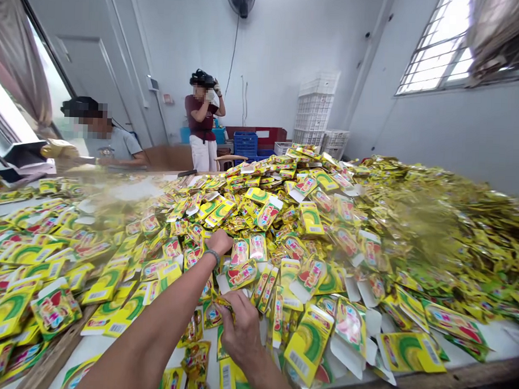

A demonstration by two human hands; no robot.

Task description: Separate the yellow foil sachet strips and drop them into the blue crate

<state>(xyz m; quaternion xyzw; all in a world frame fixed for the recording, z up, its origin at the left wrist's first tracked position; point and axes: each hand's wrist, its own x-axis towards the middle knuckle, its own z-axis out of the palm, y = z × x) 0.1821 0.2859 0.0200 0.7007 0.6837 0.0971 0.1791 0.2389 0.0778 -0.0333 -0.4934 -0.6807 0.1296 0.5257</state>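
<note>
My left hand (220,242), with a dark band at the wrist, reaches forward into the heap of yellow and green printed boxes (219,213). Its fingers point down and away, so I cannot see whether they hold anything. Closer to me, my right hand (241,325) is closed, thumb and fingers pinching the end of a small yellow packet (222,301) partly covered by the hand. Around both hands lie more small cartons, some with white flaps standing open, such as a carton (239,273) just beyond the right hand. Shiny packets (195,357) lie at lower left of it.
A large mound of shiny yellow packets (462,235) fills the right side. A wooden strip (58,346) crosses the white table at left. One person (116,144) sits at far left; another (205,116) stands behind, near white crates (316,105) and blue crates (245,143).
</note>
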